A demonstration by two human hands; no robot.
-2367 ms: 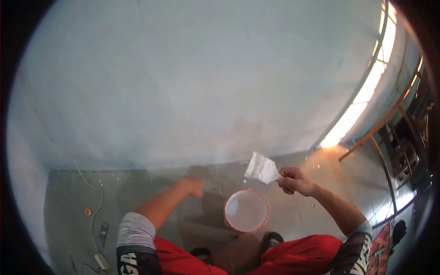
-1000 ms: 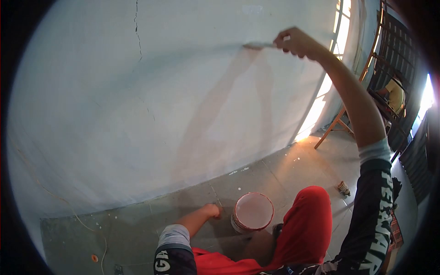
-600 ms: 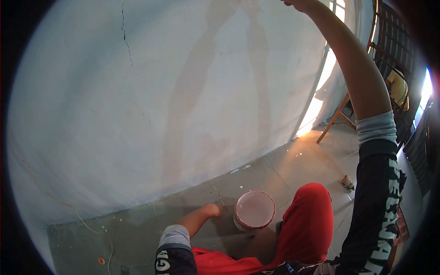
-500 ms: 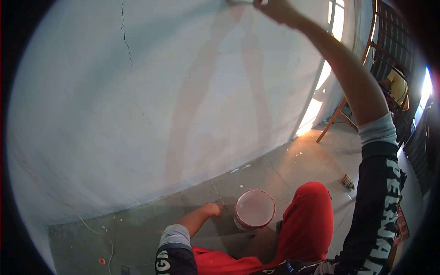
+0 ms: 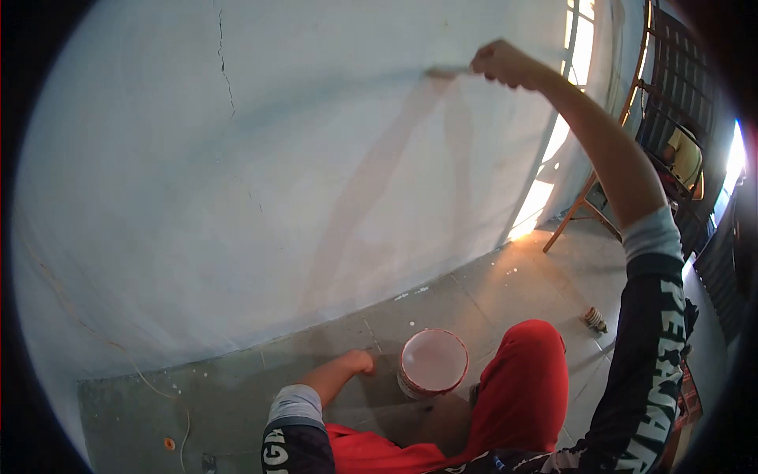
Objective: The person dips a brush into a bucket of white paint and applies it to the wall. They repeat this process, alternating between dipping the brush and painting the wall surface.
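Observation:
My right hand [image 5: 505, 65] is raised and closed around the handle of a paintbrush [image 5: 444, 73]. The bristles are at the pale wall [image 5: 276, 158], where the brush and my arm cast shadows. Low on the left, my left hand [image 5: 361, 362] hangs near the floor, beside a bucket [image 5: 404, 383]; its fingers are turned away from view. White paint [image 5: 433, 362] shows inside the bucket, and its rim is smeared reddish. A thin dark crack [image 5: 223, 67] runs down the upper wall.
Tiled floor [image 5: 474, 304] with white spots meets the wall. A striped, coil-like object [image 5: 595, 319] lies right of my knee. A wooden-legged frame [image 5: 583, 201] stands at right, with a person in yellow [image 5: 684, 154] beyond. At left are a thin cord [image 5: 150, 387] and an orange ring [image 5: 170, 444].
My right hand and the brush have moved down the wall and slightly right. My left hand and the bucket stay nearly in place, and the view has shifted a little.

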